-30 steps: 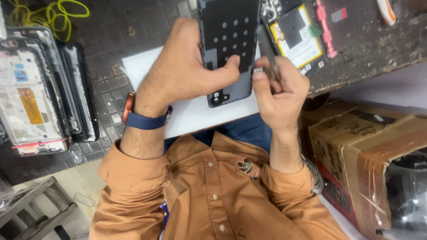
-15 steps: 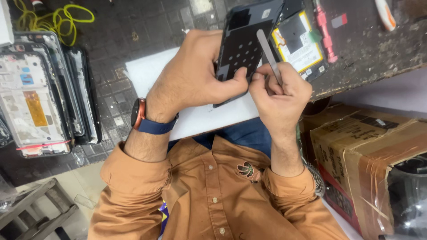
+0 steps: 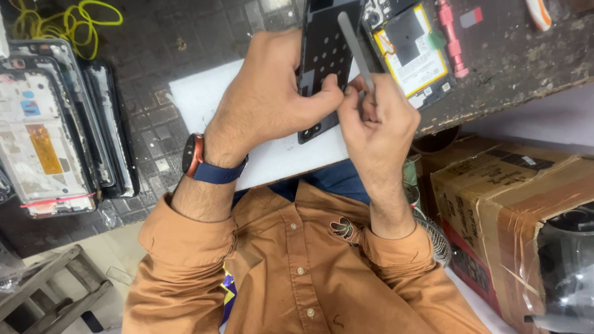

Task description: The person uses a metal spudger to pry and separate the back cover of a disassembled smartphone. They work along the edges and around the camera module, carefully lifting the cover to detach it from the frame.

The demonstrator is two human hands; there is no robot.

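Phone back cover [image 3: 325, 59] pinned by left hand [image 3: 272, 102], metal pry tool [image 3: 356, 52] pinched in right hand [image 3: 377, 120]: ease flat along seam beside thumb.

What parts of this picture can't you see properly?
- Head view: the lower part of the dark phone back panel is covered by the left hand.
- The panel's top is cut off by the picture's upper edge.
- The lower end of the grey metal tool is hidden inside the right hand.
- The stacked phone frames run past the left edge.
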